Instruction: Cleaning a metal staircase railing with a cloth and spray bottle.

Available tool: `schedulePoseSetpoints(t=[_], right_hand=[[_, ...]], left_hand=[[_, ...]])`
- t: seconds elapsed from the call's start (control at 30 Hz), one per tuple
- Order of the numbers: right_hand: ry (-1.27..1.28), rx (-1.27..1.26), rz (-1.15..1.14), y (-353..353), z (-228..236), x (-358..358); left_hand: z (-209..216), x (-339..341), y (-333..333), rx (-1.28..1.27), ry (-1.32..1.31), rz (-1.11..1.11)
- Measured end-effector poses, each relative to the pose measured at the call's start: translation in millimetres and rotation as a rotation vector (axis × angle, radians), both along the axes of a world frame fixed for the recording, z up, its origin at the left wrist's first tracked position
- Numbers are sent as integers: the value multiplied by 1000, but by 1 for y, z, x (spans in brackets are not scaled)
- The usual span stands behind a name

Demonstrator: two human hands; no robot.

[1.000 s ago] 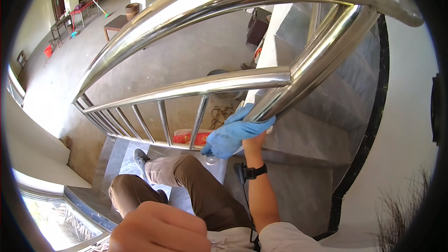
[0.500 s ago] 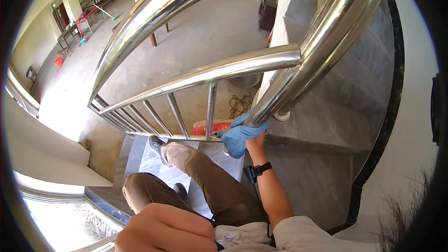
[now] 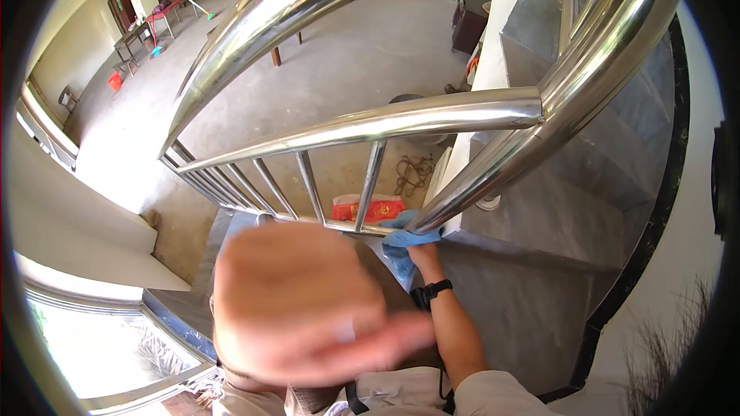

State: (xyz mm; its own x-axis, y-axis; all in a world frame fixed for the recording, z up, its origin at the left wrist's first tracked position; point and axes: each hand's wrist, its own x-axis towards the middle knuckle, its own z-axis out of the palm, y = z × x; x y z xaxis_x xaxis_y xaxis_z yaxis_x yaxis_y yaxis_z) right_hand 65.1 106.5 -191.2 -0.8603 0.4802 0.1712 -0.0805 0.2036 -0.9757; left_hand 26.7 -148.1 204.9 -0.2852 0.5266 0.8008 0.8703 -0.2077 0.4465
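In my right hand [image 3: 423, 256] is a blue cloth [image 3: 399, 240], wrapped around the lower end of a thick, shiny steel railing post [image 3: 493, 166]. The cloth hides most of the fingers, which look closed around the tube. A black band [image 3: 437, 290] circles the right wrist. My left hand [image 3: 304, 304] is raised close to the camera over my legs and smeared by motion. Its fingers point right, but whether it is open or closed does not show. The steel handrail [image 3: 370, 125] with thin upright bars [image 3: 371, 185] runs left from the post.
Grey stair steps [image 3: 532, 293] rise on the right beside a white wall with a black skirting [image 3: 593, 323]. Beyond the railing, a red and white bag [image 3: 378, 208] and a coiled rope [image 3: 414, 173] lie on the floor. A bright window [image 3: 108, 347] is at lower left.
My left hand has come up and forward from the lower edge, now covering much of my legs. My right hand stays with the cloth at the post's lower end. The view has shifted slightly.
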Motion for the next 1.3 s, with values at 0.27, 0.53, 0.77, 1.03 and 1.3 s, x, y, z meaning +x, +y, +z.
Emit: schedulePoseSetpoints(t=[0.27,0.53,0.77,1.03,1.3], right_hand=[[-214,410,-66,28,-44,17],[99,170,-176,-7,107,6],[618,343,-306,24,264,14],[793,694,-595,68,469,90],[484,1679,-599,32,612,44]], left_hand=[[-45,-58,16,-320,-272,490],[-82,-74,3,-806,-182,278],[-173,-111,80,-447,-544,131],[-205,-94,104,-152,-948,94],[-209,-89,104,-87,-946,210]])
